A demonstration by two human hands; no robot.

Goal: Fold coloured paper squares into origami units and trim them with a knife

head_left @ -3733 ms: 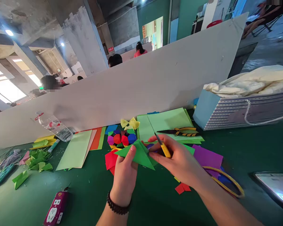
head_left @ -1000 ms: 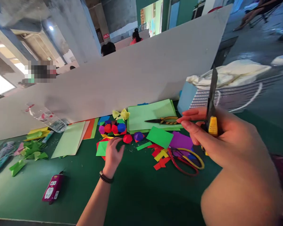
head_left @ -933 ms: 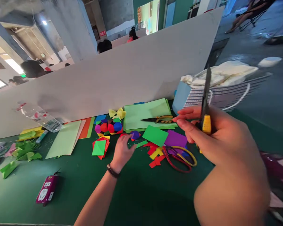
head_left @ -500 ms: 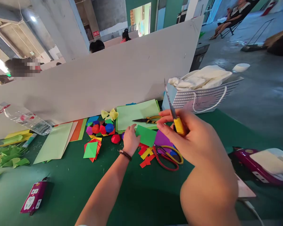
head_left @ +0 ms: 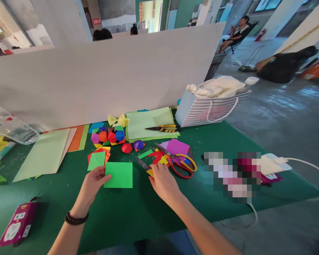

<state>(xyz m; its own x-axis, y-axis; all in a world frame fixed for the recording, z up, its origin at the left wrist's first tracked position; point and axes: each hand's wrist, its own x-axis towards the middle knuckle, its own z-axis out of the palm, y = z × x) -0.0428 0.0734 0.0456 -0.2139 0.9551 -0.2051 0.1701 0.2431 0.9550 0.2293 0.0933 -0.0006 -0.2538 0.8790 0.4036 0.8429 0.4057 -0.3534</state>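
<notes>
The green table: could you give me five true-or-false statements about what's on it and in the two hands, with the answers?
1. The right hand holds a knife. True.
2. The left hand is empty. False: it holds a bright green sheet.
3. Crumpled white material shows at the top of the bag. True.
4. The scissors are inside the bag. False: they lie on the table, partly over coloured paper.
5. The pliers lie on pale green paper. True.
</notes>
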